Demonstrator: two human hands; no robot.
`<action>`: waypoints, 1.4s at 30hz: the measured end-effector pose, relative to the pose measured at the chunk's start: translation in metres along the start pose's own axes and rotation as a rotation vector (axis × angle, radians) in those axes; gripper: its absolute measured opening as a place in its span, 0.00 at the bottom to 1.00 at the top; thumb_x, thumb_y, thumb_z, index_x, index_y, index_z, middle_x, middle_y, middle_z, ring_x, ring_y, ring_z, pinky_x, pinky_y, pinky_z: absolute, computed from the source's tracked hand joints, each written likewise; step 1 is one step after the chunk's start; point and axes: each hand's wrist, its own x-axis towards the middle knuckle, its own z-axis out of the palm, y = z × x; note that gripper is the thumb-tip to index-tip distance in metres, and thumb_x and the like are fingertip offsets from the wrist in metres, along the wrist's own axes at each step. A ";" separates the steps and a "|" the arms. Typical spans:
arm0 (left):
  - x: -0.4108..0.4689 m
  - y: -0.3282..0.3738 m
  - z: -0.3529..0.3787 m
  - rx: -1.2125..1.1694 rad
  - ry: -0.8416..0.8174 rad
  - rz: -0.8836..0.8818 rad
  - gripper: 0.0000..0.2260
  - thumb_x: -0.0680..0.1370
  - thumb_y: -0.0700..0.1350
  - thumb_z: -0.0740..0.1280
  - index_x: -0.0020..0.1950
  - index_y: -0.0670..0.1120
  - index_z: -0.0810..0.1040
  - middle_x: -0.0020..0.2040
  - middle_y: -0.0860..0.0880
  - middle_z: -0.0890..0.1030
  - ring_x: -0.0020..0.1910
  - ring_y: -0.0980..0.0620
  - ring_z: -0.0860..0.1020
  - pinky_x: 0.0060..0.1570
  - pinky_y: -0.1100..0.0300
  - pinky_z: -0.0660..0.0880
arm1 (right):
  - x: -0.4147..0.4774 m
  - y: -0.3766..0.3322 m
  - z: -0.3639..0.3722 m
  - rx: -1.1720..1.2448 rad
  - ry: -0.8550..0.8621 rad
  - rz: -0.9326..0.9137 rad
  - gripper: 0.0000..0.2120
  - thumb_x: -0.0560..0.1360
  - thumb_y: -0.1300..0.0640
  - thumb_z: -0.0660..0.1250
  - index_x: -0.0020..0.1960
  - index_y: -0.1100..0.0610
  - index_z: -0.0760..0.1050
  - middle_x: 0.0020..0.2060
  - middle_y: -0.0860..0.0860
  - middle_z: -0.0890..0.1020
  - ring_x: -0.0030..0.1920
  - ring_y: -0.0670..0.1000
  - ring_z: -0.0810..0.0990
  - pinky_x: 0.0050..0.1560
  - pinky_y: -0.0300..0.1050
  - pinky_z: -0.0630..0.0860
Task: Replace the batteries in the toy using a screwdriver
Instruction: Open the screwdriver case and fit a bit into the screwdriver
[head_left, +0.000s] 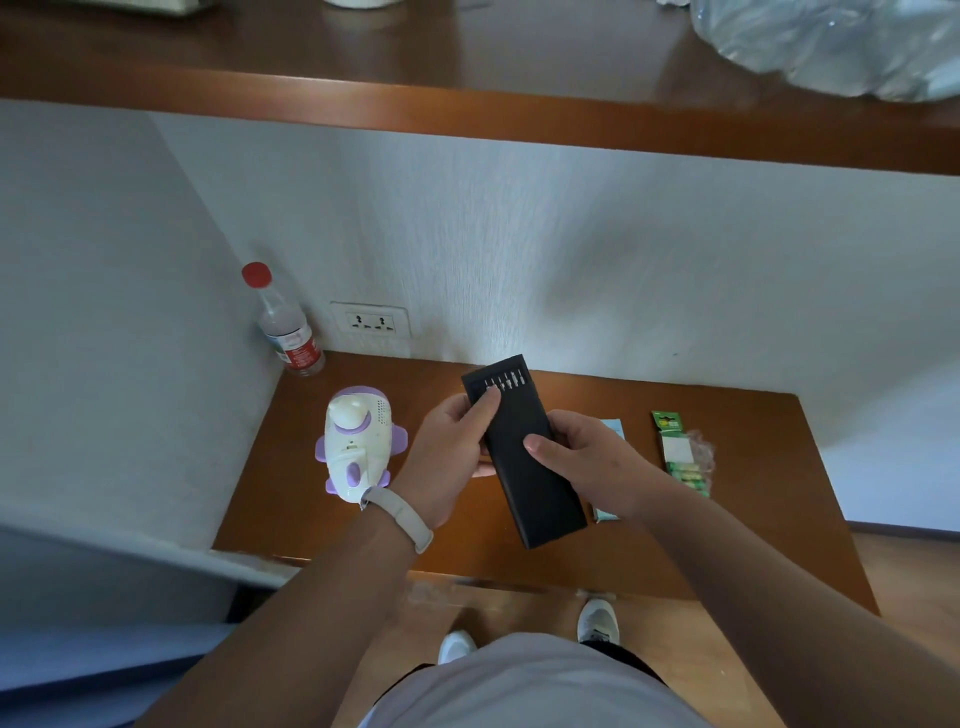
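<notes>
1. Our left hand (448, 451) and right hand (589, 464) both grip the black screwdriver-bit case (535, 493).
2. The purple-and-white toy (356, 441) lies just left of our hands.
3. Metal bits (506, 383) sit in the case's exposed tray.
4. The battery pack (681, 457) lies to the right.

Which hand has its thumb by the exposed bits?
The left hand, wearing the wristband; the right hand holds the black case lower down.

Open table (769, 525) at far R & along near edge; toy (356, 441) crowds L side, bottle (288, 332) fills back-L corner, battery pack (680, 457) lies R of centre, shelf (467, 117) overhangs above.
</notes>
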 end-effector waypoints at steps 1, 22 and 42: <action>0.000 0.000 0.001 0.023 -0.003 0.014 0.13 0.83 0.54 0.64 0.59 0.47 0.80 0.51 0.49 0.87 0.50 0.49 0.86 0.49 0.49 0.84 | -0.001 0.000 -0.002 -0.009 -0.014 0.008 0.10 0.81 0.45 0.63 0.59 0.48 0.76 0.49 0.44 0.85 0.52 0.47 0.84 0.53 0.49 0.83; 0.016 -0.008 0.012 -0.145 0.219 0.015 0.10 0.83 0.42 0.65 0.63 0.46 0.76 0.56 0.48 0.85 0.57 0.48 0.83 0.57 0.45 0.81 | 0.013 0.017 -0.025 -0.170 0.010 0.201 0.20 0.78 0.38 0.63 0.50 0.56 0.75 0.45 0.51 0.83 0.45 0.49 0.84 0.41 0.41 0.83; 0.031 -0.008 0.006 -0.319 0.210 -0.078 0.11 0.84 0.50 0.62 0.64 0.50 0.77 0.52 0.48 0.87 0.54 0.48 0.85 0.51 0.49 0.83 | 0.010 0.026 -0.016 0.261 0.084 0.157 0.08 0.80 0.53 0.66 0.54 0.58 0.78 0.49 0.55 0.83 0.50 0.51 0.84 0.49 0.45 0.83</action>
